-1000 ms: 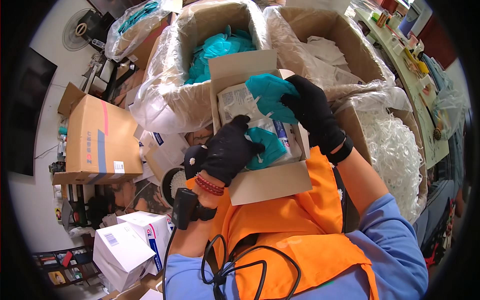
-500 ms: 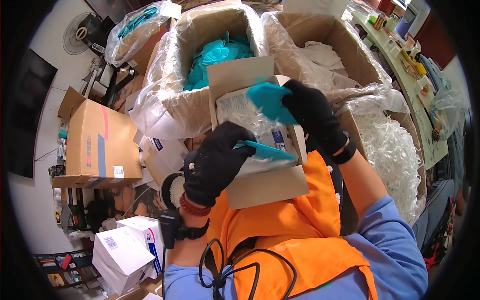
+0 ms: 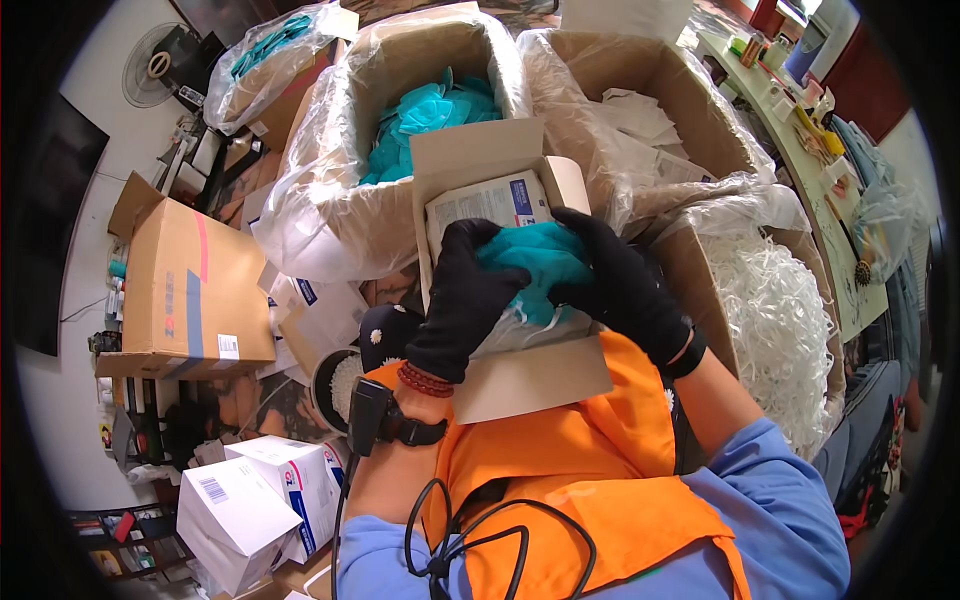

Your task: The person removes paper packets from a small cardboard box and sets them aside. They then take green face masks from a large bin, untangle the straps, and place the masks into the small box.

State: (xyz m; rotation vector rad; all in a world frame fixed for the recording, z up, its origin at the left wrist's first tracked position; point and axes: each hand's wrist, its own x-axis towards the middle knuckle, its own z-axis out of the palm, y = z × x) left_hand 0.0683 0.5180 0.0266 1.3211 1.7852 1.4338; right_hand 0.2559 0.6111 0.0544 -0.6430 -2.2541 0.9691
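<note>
Both my hands wear black gloves and hold teal face masks [image 3: 540, 265] with white straps hanging below. My left hand [image 3: 465, 295] grips their left side, its thumb across the front. Opposite it, my right hand [image 3: 625, 295] is closed on the right side. The masks are over an open cardboard carton [image 3: 530, 385] in my lap, its far and near flaps folded out. Inside the carton, printed white packets [image 3: 480, 200] show behind the masks. How many masks I hold is hard to tell.
Beyond the carton stands a plastic-lined box [image 3: 340, 215] with more teal masks [image 3: 430, 120]. To its right, another lined box [image 3: 590, 135] holds white packets. White strips [image 3: 775, 320] fill a box at right. A brown carton [image 3: 215, 290] and white boxes [image 3: 240, 515] are at left.
The masks, held apart in each hand before, are now together between both hands. My right hand has come down and inward; the far packets show more.
</note>
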